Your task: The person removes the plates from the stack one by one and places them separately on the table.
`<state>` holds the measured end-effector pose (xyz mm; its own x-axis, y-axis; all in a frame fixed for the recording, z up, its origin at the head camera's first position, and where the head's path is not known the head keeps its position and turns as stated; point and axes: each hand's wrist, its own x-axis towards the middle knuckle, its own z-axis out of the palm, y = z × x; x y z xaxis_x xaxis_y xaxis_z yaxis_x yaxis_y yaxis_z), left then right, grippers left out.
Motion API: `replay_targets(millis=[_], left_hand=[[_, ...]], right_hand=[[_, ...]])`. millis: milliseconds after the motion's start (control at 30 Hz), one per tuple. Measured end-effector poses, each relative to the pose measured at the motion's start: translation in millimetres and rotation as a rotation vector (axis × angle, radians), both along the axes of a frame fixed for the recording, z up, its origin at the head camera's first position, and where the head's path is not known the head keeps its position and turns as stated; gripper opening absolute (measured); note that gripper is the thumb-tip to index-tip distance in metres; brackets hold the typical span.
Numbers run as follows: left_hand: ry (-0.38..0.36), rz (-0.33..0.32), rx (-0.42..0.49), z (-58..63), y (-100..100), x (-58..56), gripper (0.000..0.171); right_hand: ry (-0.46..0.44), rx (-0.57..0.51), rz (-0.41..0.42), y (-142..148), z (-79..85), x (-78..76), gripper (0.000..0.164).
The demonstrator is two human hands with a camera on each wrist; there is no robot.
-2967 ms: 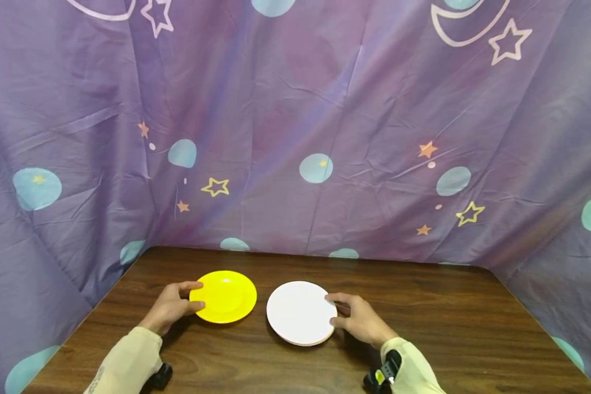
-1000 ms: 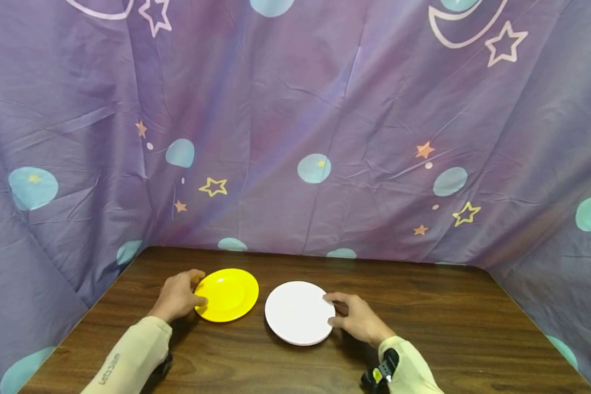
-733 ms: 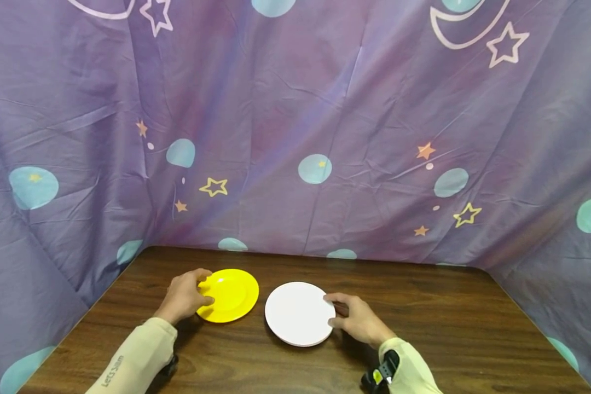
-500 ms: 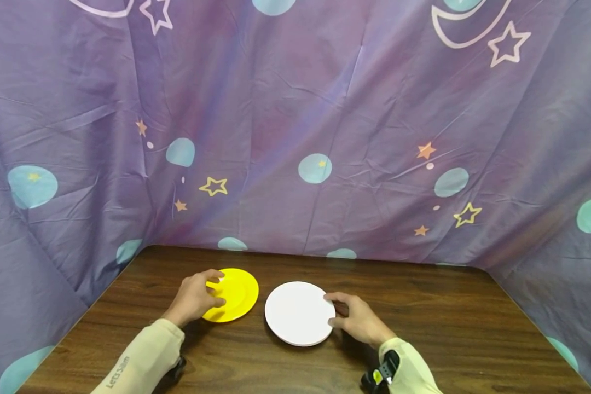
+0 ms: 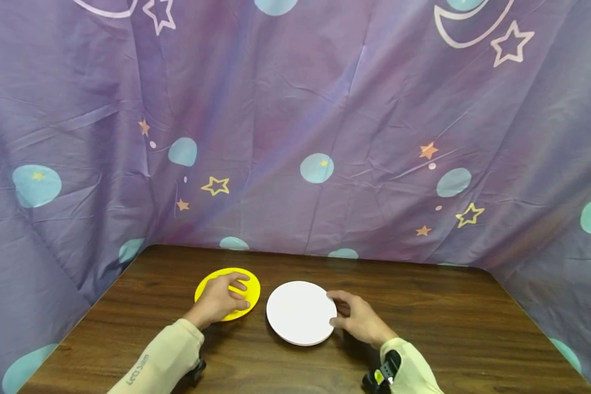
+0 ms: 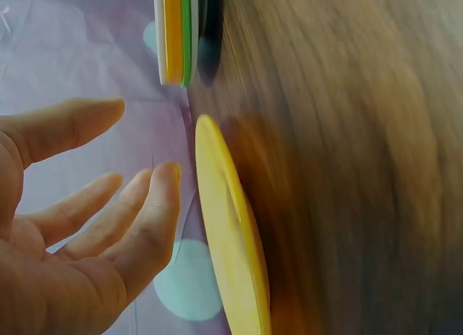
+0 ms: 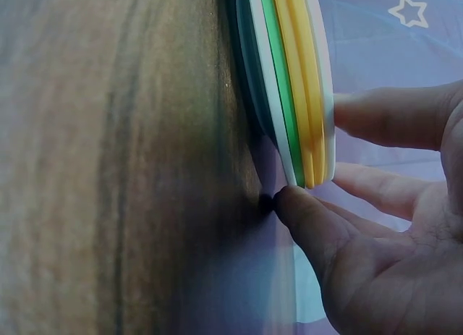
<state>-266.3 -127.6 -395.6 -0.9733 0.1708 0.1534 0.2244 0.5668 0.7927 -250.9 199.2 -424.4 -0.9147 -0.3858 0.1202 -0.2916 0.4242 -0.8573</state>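
My left hand [image 5: 221, 299] is held over the yellow plate [image 5: 201, 290], thumb and fingers apart. In the left wrist view its fingertips [image 6: 166, 176] are clear of the plate, with nothing between them. To the right stands a plate stack, its white top plate [image 5: 300, 313] facing up. From the side, the stack shows yellow plates [image 7: 300, 96], a green plate [image 7: 278, 74], another white plate and something dark underneath. My right hand [image 5: 363, 320] touches the stack's right rim, thumb at the near side and forefinger farther back; the fingers are fairly straight, not wrapped around it.
Both plate groups sit on a dark brown wooden table [image 5: 423, 323]. A purple curtain [image 5: 276, 109] with moons and stars hangs behind the table and along its sides. Black cameras are strapped to both wrists, the right strap [image 5: 388, 371] being plainest.
My left hand has left the yellow plate's left rim and moved right, over the plate, which stays in about the same place. My right hand and the stack have not moved.
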Motion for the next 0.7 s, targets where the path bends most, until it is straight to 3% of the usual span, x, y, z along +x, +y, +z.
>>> replay_targets(millis=[233, 467, 700], left_hand=[[-0.078, -0.075, 0.069, -2.3, 12, 1.6, 0.055], [-0.048, -0.106, 0.049, -6.5, 24, 3.8, 0.052], [-0.077, -0.127, 0.031, -10.8, 32, 6.5, 0.048]], right_hand=[[-0.003, -0.007, -0.009, 0, -0.5, -0.4, 0.059], [-0.004, -0.008, -0.014, 0, -1.9, -0.8, 0.059], [-0.007, 0.006, -0.028, 0, -1.4, -0.4, 0.057]])
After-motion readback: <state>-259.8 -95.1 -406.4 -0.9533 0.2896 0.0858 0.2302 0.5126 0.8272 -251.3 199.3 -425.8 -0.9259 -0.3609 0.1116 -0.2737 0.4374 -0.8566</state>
